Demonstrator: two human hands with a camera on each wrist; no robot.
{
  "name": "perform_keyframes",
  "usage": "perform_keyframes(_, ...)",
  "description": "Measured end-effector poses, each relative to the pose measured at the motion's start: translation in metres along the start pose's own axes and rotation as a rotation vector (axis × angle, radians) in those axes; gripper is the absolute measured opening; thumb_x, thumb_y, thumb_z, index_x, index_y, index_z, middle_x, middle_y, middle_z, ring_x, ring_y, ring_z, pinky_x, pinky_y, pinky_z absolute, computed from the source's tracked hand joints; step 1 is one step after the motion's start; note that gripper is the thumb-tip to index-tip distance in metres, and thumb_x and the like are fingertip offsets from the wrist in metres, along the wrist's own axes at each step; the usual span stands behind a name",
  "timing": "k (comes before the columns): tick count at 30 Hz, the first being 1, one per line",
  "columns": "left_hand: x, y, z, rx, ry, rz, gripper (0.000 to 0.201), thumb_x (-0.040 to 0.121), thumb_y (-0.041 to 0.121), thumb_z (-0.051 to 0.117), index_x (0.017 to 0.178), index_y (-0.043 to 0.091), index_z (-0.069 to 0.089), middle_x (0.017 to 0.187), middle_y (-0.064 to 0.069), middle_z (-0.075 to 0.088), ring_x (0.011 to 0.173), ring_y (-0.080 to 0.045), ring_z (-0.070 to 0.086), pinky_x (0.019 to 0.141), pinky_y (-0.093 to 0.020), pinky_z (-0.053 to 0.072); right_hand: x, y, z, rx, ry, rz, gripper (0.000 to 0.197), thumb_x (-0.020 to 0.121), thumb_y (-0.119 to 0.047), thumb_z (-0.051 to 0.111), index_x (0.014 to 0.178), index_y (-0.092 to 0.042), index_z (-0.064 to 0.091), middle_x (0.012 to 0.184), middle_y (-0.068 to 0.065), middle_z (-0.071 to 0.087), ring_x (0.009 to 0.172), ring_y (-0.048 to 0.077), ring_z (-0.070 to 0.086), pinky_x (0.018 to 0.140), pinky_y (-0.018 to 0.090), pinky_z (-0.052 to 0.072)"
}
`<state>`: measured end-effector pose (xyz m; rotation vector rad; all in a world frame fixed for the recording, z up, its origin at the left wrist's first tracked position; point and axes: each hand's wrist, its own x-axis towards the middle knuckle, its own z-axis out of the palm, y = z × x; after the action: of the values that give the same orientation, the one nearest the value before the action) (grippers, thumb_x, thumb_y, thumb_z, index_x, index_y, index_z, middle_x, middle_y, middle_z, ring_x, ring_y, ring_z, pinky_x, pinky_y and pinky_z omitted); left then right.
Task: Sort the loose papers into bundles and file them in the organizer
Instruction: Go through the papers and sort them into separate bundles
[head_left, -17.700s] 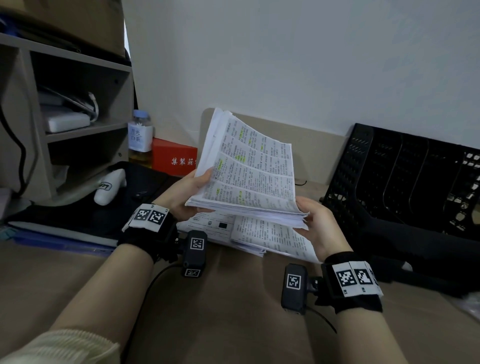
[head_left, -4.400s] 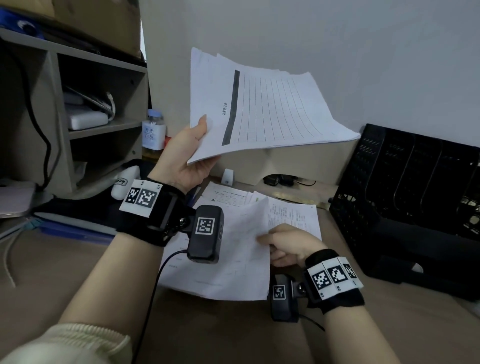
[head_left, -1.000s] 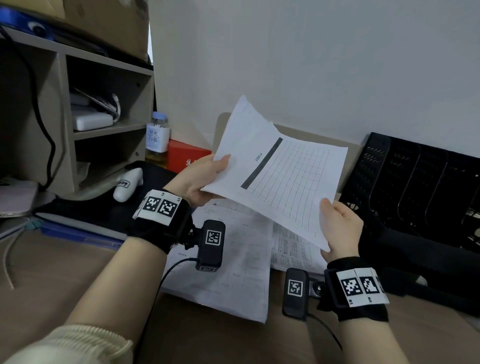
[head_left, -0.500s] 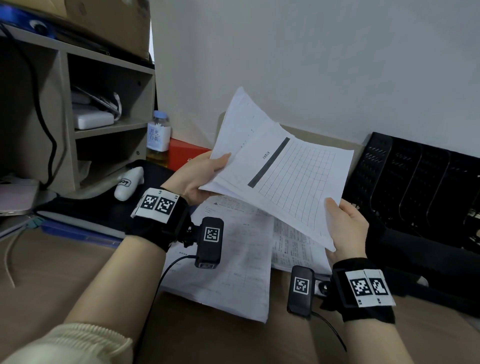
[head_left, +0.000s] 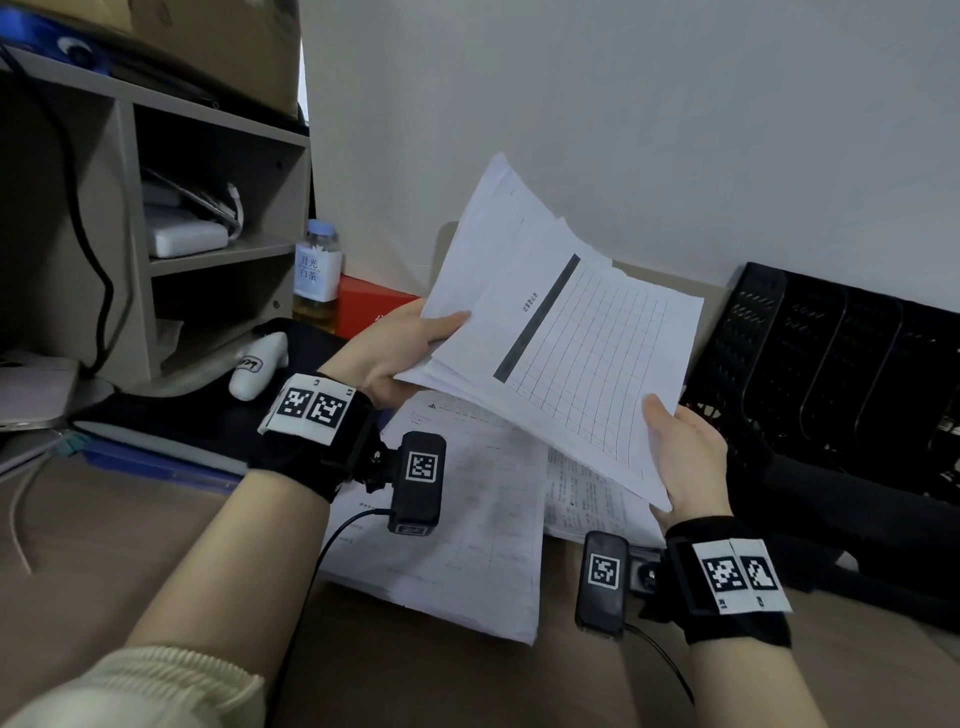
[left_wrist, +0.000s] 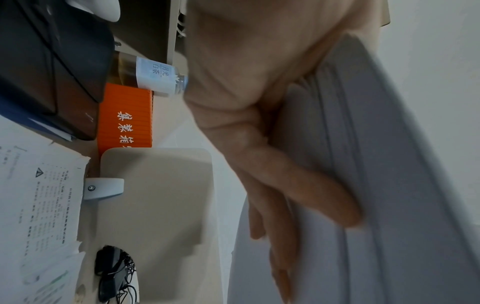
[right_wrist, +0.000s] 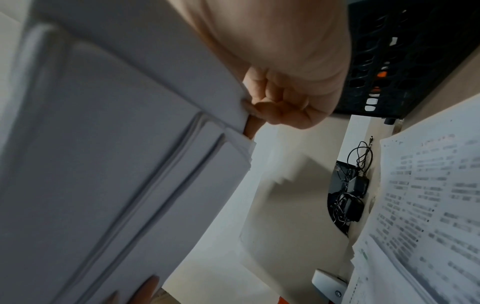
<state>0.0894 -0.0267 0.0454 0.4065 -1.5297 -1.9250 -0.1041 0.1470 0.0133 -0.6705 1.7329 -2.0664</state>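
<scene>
I hold a bundle of white sheets (head_left: 566, 358) above the desk; its top sheet shows a ruled grid with a dark bar. My left hand (head_left: 400, 353) grips its left edge, thumb on top and fingers (left_wrist: 283, 242) flat underneath. My right hand (head_left: 685, 457) grips the lower right corner, and the fingers (right_wrist: 280, 107) curl under the paper edge (right_wrist: 130, 164). More printed papers (head_left: 467, 525) lie flat on the desk below. The black mesh organizer (head_left: 841, 384) stands to the right, with nothing visible in its slots.
A grey shelf unit (head_left: 156, 218) stands at the left with a bottle (head_left: 317, 275) and an orange-red box (head_left: 369, 306) beside it. A white handheld device (head_left: 257, 364) lies on a dark mat. A cable cutout with tangled wires (right_wrist: 348, 195) sits at the desk's back.
Both hands have kept hold of the bundle, which has fanned out slightly, with sheets sticking out at the top. The right hand has shifted a little to the right.
</scene>
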Motion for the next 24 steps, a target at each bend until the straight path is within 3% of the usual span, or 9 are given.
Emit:
perform_keyframes(3,0.0011,-0.0019,0.0008,0.012,0.023,0.003,0.033,0.1,0.013,0.05,0.131,0.006,0.055,0.123,-0.016,0.066,0.107,-0.031,0.065,0.084,-0.038,0.057,0.0005,0.0006,-0.0005,-0.034,0.043,-0.011,0.033,0.093,-0.018,0.058,0.103,0.013,0.057,0.111,0.02,0.068,0.095,0.028,0.069,0.09,0.045,0.052)
perform_keyframes(6,0.0041,-0.0033,0.0015,0.073,0.119,0.032,0.031,0.099,0.012,0.052,0.129,0.007,0.056,0.11,-0.013,0.07,0.092,-0.026,0.069,0.068,-0.027,0.06,0.0023,0.0019,-0.0013,-0.044,0.064,-0.002,0.031,0.092,-0.017,0.055,0.095,0.014,0.054,0.111,0.027,0.065,0.081,0.022,0.06,0.075,0.035,0.049)
perform_keyframes(8,0.0063,-0.0037,-0.0002,0.088,0.162,0.028,0.031,0.098,0.011,0.053,0.128,0.006,0.056,0.109,-0.014,0.07,0.087,-0.025,0.068,0.062,-0.026,0.059,0.0052,0.004,-0.0026,-0.043,0.065,0.014,0.022,0.095,-0.014,0.05,0.083,0.003,0.058,0.099,0.02,0.069,0.08,0.02,0.059,0.065,0.026,0.048)
perform_keyframes(10,0.0085,-0.0045,-0.0018,0.059,0.157,0.011,0.029,0.097,0.008,0.053,0.126,0.006,0.058,0.116,-0.018,0.068,0.093,-0.029,0.069,0.063,-0.03,0.059,0.0051,0.0047,-0.0029,-0.025,0.051,0.009,0.019,0.096,-0.011,0.047,0.082,-0.007,0.059,0.1,0.01,0.07,0.081,0.018,0.062,0.059,0.023,0.05)
perform_keyframes(14,0.0086,-0.0059,-0.0034,0.025,0.162,0.023,0.032,0.096,0.005,0.051,0.128,0.007,0.058,0.121,-0.017,0.066,0.108,-0.034,0.066,0.073,-0.036,0.057,0.0039,0.0023,-0.0012,0.001,-0.005,-0.022,0.023,0.097,-0.012,0.044,0.106,-0.016,0.065,0.11,0.003,0.071,0.092,0.018,0.068,0.069,0.029,0.055)
perform_keyframes(18,0.0069,-0.0038,-0.0018,0.008,0.183,0.033,0.029,0.097,0.008,0.053,0.126,0.008,0.059,0.117,-0.015,0.069,0.1,-0.031,0.068,0.067,-0.033,0.058,0.0009,-0.0009,0.0013,-0.009,-0.13,-0.013,0.025,0.096,-0.021,0.054,0.119,-0.022,0.062,0.109,-0.005,0.072,0.097,0.015,0.07,0.069,0.028,0.056)
perform_keyframes(22,0.004,-0.0022,-0.0004,0.038,0.187,0.039,0.031,0.098,0.012,0.053,0.129,0.008,0.057,0.121,-0.014,0.068,0.109,-0.032,0.066,0.089,-0.044,0.055,0.0045,0.0037,0.0032,-0.078,-0.22,-0.039,0.037,0.093,-0.005,0.059,0.129,-0.016,0.057,0.119,0.0,0.068,0.108,0.018,0.066,0.088,0.037,0.053)
perform_keyframes(24,0.0023,-0.0006,-0.0003,0.022,0.191,0.043,0.03,0.099,0.013,0.051,0.128,0.008,0.056,0.117,-0.012,0.069,0.1,-0.028,0.069,0.083,-0.042,0.057,0.0055,0.0048,0.0036,-0.082,-0.217,-0.035,0.042,0.091,0.002,0.059,0.129,-0.014,0.055,0.121,0.0,0.067,0.109,0.018,0.064,0.087,0.034,0.053)
